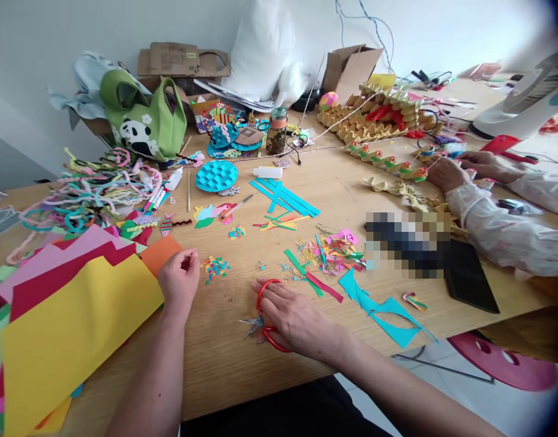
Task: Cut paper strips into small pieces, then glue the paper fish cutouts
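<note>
My right hand (297,318) grips red-handled scissors (270,285), whose blades point left, slightly apart, just over the wooden table. My left hand (179,280) is closed, fingertips pressed together, beside an orange paper sheet (158,255); whatever it pinches, if anything, is hidden or too small to tell. Between the hands lies a little heap of colourful paper dots (215,268). Past my right hand are a green paper strip (297,262), a dark red strip (325,287), a pile of thin paper scraps (333,249) and blue paper offcuts (399,321).
Stacked coloured paper (78,321) covers the left side, with pipe cleaners (91,194) behind. A blue woven paper disc (216,176), blue strips (285,197) and an orange craft knife (235,207) lie farther back. A co-worker's hands (447,176) work at egg-carton pieces (392,162) on the right.
</note>
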A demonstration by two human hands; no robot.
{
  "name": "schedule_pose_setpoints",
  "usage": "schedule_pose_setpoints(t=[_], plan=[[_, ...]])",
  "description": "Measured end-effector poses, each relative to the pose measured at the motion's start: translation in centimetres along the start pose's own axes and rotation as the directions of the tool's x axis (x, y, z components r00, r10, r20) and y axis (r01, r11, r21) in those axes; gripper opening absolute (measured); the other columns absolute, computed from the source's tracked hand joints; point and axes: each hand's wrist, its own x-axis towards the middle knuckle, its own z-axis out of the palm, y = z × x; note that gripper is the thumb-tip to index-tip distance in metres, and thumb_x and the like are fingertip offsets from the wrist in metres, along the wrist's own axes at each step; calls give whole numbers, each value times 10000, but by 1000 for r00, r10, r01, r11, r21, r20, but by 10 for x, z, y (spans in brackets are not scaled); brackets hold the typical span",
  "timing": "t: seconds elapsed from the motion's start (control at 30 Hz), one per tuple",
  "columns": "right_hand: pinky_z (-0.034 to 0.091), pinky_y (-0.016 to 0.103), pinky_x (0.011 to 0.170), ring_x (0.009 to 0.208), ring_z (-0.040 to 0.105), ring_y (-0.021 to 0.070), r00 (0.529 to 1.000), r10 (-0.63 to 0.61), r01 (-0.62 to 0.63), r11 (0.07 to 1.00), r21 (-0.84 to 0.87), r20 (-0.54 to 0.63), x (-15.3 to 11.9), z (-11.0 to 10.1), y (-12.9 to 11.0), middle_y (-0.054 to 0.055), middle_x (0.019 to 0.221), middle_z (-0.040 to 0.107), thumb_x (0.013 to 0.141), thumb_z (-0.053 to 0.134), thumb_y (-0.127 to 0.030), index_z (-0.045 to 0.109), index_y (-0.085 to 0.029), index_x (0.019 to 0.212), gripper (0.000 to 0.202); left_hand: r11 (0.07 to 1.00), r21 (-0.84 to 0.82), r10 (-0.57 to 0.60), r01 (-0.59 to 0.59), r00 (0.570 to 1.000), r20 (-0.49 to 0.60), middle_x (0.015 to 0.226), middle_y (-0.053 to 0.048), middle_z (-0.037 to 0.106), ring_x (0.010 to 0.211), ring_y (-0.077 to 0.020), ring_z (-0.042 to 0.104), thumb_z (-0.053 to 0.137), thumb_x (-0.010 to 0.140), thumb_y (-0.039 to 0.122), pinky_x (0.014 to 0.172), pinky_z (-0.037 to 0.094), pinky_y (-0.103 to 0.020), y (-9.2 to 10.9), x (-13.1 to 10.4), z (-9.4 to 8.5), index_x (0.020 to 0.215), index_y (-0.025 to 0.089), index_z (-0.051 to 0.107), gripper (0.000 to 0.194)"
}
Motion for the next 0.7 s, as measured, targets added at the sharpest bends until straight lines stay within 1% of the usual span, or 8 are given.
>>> schedule_pose_setpoints(t=[0.1, 0.2, 0.27, 0.33, 0.43, 0.53, 0.63, 0.7], plan=[[433, 430, 1039, 1237, 505, 287, 999, -19, 21, 999, -29, 41, 30, 14, 1, 212, 1243, 572, 891, 583, -398, 532, -92, 1153, 406, 999, -35, 21, -21, 1000, -13, 662, -49, 697, 547, -148, 610, 535, 790, 343, 596, 481, -258, 1, -1, -1, 824, 137, 723, 281], [448, 415, 1027, 1206, 533, 281, 994, 47, -40, 996, -78, 94, 38, 13, 12, 200, 1218, 589, 878, 600, -380, 532, -100, 1160, 403, 998, -66, 23, -25, 999, -29, 670, -51, 701, 547, -145, 610, 539, 790, 336, 589, 480, -256, 2, -1, -3, 824, 135, 724, 275], [461, 404, 1017, 1176, 559, 273, 988, 121, -110, 987, -117, 99, 25, 6, 23, 182, 1185, 612, 878, 597, -332, 538, -117, 1152, 353, 996, -84, 13, -16, 999, -40, 680, -54, 705, 551, -144, 611, 543, 789, 328, 591, 481, -255, 2, -1, -4, 827, 132, 726, 271], [477, 397, 1004, 1145, 586, 271, 975, 208, -194, 967, -164, 75, 4, -3, 33, 175, 1149, 634, 872, 596, -264, 548, -120, 1129, 299, 995, -105, -2, -2, 999, -36, 675, -52, 702, 550, -142, 608, 546, 786, 326, 591, 481, -254, 3, -1, -3, 830, 130, 726, 270], [526, 440, 933, 1107, 613, 324, 947, 320, -315, 917, -246, -21, -25, -13, 42, 213, 1127, 645, 829, 645, -235, 552, -95, 1101, 320, 989, -146, -36, 35, 999, -1, 658, -45, 693, 551, -141, 602, 546, 783, 332, 587, 479, -253, 3, -2, 0, 818, 135, 721, 266], [505, 472, 969, 1209, 547, 340, 969, 237, -246, 946, -211, -70, -35, -14, 31, 232, 1260, 580, 817, 664, -242, 499, -94, 1192, 436, 975, -200, -94, 94, 996, 9, 667, -42, 695, 557, -139, 600, 536, 789, 336, 577, 476, -249, 0, -1, 4, 817, 143, 712, 263], [513, 425, 975, 1202, 562, 303, 992, 129, -130, 988, -84, -14, -33, -7, 11, 213, 1281, 574, 818, 659, -241, 497, -110, 1189, 425, 956, -259, -152, 136, 987, -43, 730, -57, 705, 602, -144, 619, 540, 793, 327, 606, 495, -255, -8, 1, 5, 847, 136, 703, 257], [520, 386, 972, 1179, 584, 270, 997, 80, -80, 997, -8, 19, -32, -2, 5, 194, 1253, 598, 835, 637, -239, 506, -119, 1170, 380, 951, -281, -157, 130, 984, -78, 764, -65, 701, 635, -149, 629, 544, 798, 307, 634, 509, -264, -12, 2, 5, 881, 130, 695, 247]])
